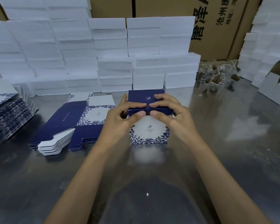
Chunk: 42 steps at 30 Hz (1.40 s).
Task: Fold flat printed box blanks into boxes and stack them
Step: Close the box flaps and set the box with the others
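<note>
Standing upright on the shiny steel table (217, 143), a folded navy-and-white floral printed cardboard box (149, 126) was gripped at its lid's front edge by both hands. The left hand (120, 117) and right hand (171, 113) were curled, thumbs pressed on the navy flap. A stack of flat navy printed box blanks (74, 123) lay just left. White foam blocks (113, 59) were piled behind.
</note>
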Available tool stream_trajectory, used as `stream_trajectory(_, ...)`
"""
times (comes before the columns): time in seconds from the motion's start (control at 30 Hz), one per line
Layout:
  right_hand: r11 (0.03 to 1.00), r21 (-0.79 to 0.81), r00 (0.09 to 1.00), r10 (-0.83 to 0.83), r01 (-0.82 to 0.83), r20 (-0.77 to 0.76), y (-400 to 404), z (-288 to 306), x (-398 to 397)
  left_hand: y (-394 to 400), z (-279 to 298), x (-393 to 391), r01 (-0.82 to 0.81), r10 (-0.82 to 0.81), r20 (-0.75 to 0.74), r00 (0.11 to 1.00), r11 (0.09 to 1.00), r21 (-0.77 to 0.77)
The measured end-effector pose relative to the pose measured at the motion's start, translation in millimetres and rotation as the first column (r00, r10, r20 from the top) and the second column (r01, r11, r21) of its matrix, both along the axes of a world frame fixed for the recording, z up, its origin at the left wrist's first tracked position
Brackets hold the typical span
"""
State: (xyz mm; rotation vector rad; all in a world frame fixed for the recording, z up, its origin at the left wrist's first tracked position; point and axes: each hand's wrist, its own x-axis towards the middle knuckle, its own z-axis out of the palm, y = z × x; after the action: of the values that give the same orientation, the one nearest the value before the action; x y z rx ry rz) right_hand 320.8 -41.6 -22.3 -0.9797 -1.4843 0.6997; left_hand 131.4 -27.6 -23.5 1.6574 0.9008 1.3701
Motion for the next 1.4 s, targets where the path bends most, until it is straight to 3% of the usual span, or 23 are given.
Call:
stream_trajectory(0.1, 1.000, -0.002, 0.999, 0.017, -0.017, -0.047, -1, -2, 7, -1, 2, -4, 0.064, -0.064, 0.036, 0.997, 0.998, -0.009)
stream_trajectory(0.23, 1.000, 0.015, 0.998, -0.015, 0.016, -0.068, -1, -4, 5, -2, 4, -1, 0.034, -0.035, 0.048, 0.998, 0.999, 0.025)
stream_trajectory(0.4, 0.994, -0.087, 0.982, 0.046, -0.063, -0.183, -3, -4, 14, -1, 5, -11, 0.052, -0.050, 0.066, 0.997, 0.998, -0.037)
stream_trajectory(0.53, 0.996, -0.059, 0.987, 0.052, -0.061, -0.152, -4, -2, 15, -5, 8, -7, 0.014, -0.013, 0.056, 0.998, 1.000, -0.018)
stream_trajectory(0.6, 0.999, -0.041, 0.989, -0.012, 0.006, -0.145, -8, -2, 9, -5, 8, -4, 0.009, -0.009, 0.045, 0.999, 1.000, -0.005)
stream_trajectory(0.63, 0.991, 0.031, 0.990, -0.129, 0.131, -0.055, -11, -3, 6, -6, 5, -2, 0.014, -0.014, 0.040, 0.999, 1.000, 0.007)
stream_trajectory(0.67, 0.942, 0.163, 0.947, -0.310, 0.292, 0.091, -15, -6, 0, -8, 1, 2, 0.014, -0.014, 0.018, 1.000, 1.000, 0.018)
stream_trajectory(0.73, 0.763, 0.463, 0.742, -0.609, 0.451, 0.281, -23, -12, -13, -12, -9, 18, 0.016, -0.013, -0.078, 0.997, 0.999, 0.039)
stream_trajectory(0.77, 0.721, 0.532, 0.671, -0.661, 0.443, 0.337, -26, -14, -20, -14, -15, 28, 0.052, -0.049, -0.096, 0.994, 0.998, 0.029)
stream_trajectory(0.9, 0.773, 0.502, 0.540, -0.632, 0.388, 0.555, -23, -19, -25, 1, -30, 55, 0.152, -0.151, 0.015, 0.988, 0.977, -0.152)
stream_trajectory(1.0, 0.803, 0.415, 0.447, -0.587, 0.427, 0.675, 3, -15, 4, 18, -43, 61, 0.009, -0.054, -0.253, 0.966, 0.984, -0.176)
stream_trajectory(1.1, 0.805, 0.323, 0.388, -0.540, 0.497, 0.747, 42, -9, 42, 45, -52, 68, -0.095, 0.008, -0.495, 0.869, 0.984, -0.152)
stream_trajectory(1.2, 0.797, 0.260, 0.366, -0.505, 0.545, 0.782, 86, -5, 77, 73, -52, 78, -0.134, 0.071, -0.762, 0.644, 0.991, -0.020)
stream_trajectory(1.3, 0.796, 0.180, 0.395, -0.466, 0.577, 0.792, 128, 0, 104, 89, -56, 87, -0.121, 0.140, -0.866, 0.481, 0.988, 0.093)
stream_trajectory(1.4, 0.791, 0.139, 0.395, -0.439, 0.595, 0.807, 162, 5, 122, 100, -61, 88, -0.114, 0.154, -0.853, 0.498, 0.987, 0.111)
